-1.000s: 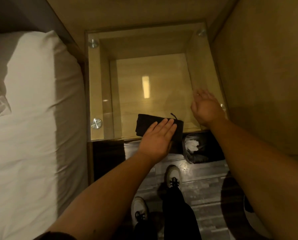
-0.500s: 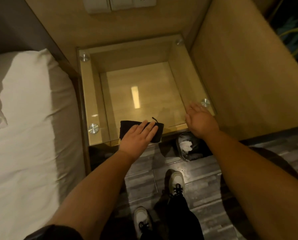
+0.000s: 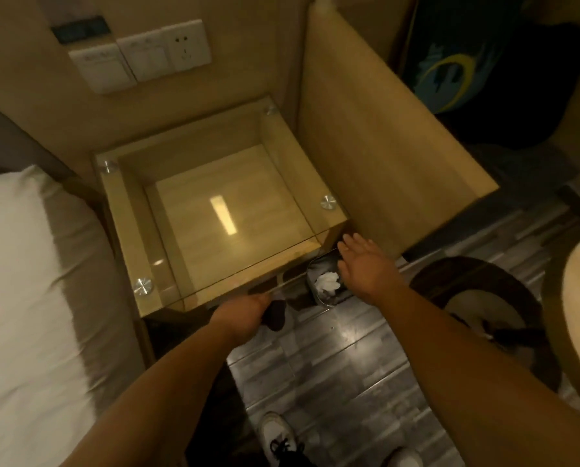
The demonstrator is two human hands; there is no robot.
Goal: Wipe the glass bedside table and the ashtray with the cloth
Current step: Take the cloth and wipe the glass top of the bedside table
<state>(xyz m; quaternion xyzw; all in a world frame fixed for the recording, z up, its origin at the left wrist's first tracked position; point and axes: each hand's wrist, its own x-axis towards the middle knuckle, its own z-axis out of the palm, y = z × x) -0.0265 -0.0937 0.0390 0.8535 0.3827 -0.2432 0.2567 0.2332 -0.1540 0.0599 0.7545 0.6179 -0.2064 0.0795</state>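
The glass-topped bedside table stands between the bed and a wooden side panel, with round metal studs at its corners. My left hand is just off the table's front edge and grips the dark cloth, which hangs bunched below the fingers. My right hand hovers with straight fingers over a small clear bin on the floor by the table's front right corner. No ashtray is visible.
A white bed fills the left side. Wall switches and a socket sit above the table. The wooden side panel rises to the right. White crumpled tissue lies in the bin. A round stool stands at right.
My left hand slid off the glass toward me, taking the cloth from flat under the palm into a bunched grip. My right hand left the table's right edge. The view pulled back.
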